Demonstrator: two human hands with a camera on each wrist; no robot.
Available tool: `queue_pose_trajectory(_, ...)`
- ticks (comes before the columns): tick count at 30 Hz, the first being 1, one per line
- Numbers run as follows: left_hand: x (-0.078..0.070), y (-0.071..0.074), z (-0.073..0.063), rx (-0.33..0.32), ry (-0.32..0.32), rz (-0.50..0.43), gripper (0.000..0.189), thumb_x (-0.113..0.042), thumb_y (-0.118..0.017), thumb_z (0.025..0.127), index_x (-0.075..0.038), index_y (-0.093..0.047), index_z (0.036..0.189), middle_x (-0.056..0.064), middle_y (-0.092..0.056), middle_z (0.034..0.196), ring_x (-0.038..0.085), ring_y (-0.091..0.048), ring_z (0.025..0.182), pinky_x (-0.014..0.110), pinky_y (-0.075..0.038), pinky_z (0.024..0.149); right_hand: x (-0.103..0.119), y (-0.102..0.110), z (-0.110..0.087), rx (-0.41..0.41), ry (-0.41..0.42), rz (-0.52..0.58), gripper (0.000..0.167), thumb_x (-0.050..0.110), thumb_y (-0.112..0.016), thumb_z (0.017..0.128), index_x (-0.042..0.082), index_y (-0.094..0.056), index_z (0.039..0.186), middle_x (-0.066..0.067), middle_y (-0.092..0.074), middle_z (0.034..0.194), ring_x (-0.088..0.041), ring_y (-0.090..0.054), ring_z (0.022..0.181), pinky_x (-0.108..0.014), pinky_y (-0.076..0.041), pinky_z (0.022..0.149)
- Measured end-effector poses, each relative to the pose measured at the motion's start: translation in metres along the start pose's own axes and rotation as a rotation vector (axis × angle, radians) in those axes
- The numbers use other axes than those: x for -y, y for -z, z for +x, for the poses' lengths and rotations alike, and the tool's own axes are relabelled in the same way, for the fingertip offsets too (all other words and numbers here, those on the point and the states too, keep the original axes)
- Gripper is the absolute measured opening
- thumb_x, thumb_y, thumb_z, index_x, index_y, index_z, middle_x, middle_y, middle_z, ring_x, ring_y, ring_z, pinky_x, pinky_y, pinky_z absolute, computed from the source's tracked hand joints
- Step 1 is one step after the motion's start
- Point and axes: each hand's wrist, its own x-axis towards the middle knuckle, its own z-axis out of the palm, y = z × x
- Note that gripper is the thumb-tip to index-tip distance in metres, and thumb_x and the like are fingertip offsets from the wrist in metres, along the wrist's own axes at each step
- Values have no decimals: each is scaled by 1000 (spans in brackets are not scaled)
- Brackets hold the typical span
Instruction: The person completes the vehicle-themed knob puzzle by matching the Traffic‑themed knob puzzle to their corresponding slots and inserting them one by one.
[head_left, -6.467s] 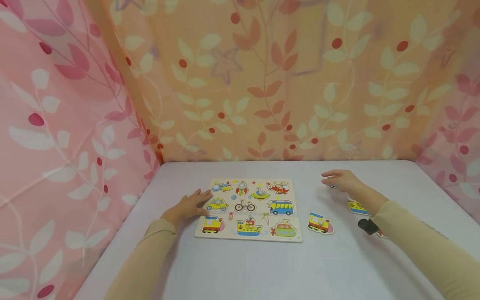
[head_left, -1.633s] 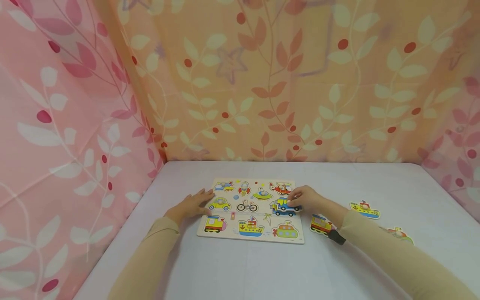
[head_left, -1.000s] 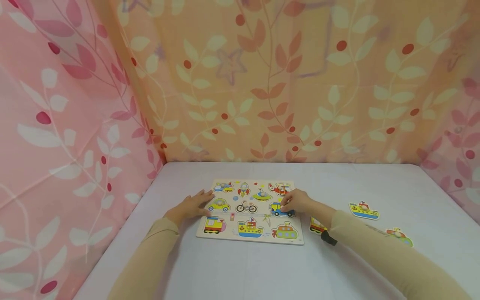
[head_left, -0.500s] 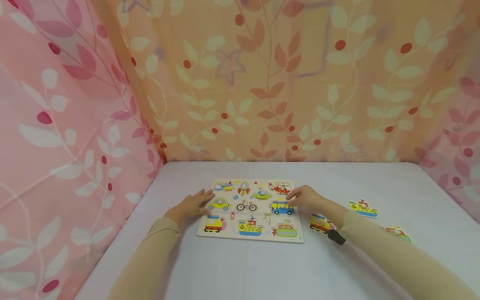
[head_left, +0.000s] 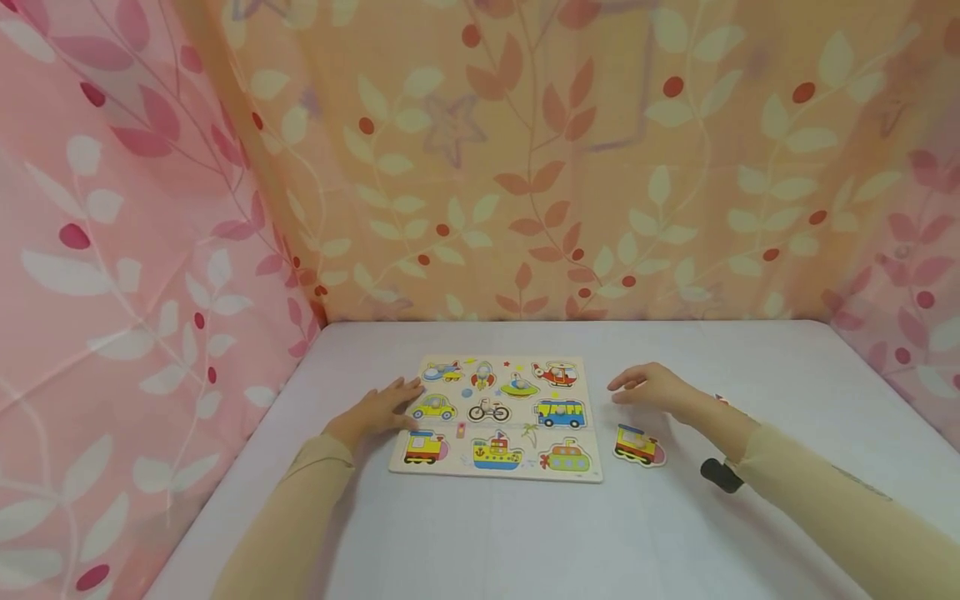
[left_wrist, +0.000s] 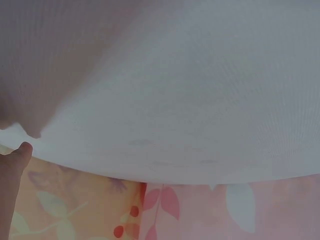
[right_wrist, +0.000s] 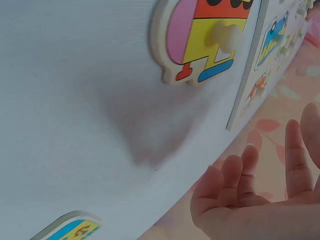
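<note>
A wooden peg puzzle board (head_left: 453, 429) with vehicle pictures lies on the table. My left hand (head_left: 375, 412) rests at its left edge, fingers spread. The blue bus piece (head_left: 577, 419) sits in the board's right side, its knob showing. Knobbed pieces fill the two upper rows, while the bottom row shows train, ship and submarine pictures without knobs. My right hand (head_left: 656, 390) hovers right of the board, fingers loosely bent around nothing. Below it a loose train piece (head_left: 630, 454) lies on the cloth. The right wrist view shows its round knob (right_wrist: 231, 39).
A ship piece (right_wrist: 77, 227) peeks in at the right wrist view's lower edge; the right forearm mostly covers it in the head view. A black device (head_left: 722, 475) hangs at the right wrist. Floral curtains (head_left: 480, 167) enclose the white table (head_left: 495, 542).
Earlier the right hand reached to the back right, then brought the bus piece onto the board and let go. Now it has drawn back to the right. The left hand stays put.
</note>
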Motion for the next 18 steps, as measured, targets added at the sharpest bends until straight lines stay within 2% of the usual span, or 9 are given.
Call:
queue_pose_trajectory(5,0,-1,1,8,19,-7,77,-38,-68,89,-14,-32,153,3,-20,161,31,-3,148,60,-1,114,-10,6,-11,-3,-1,-2,31,18,-72,86,0,-69,112,-14,-64,108,-32,-51,100,-44,-43,81)
queue_pose_trajectory(11,0,-2,1,14,30,-3,78,-38,-69,89,-15,-32,153,2,-19,161,30,-2,148,59,-1,114,-20,13,-25,22,-36,30,34,21,-73,86,1,-69,113,-15,-64,115,-31,-51,103,-44,-44,81)
queue_pose_trajectory(18,1,-1,1,-2,-18,25,77,-38,-67,90,-8,-33,152,9,-22,160,35,-6,147,64,-5,112,-35,14,-35,34,-27,29,36,25,-74,87,4,-69,115,-16,-61,117,-31,-53,103,-42,-48,81)
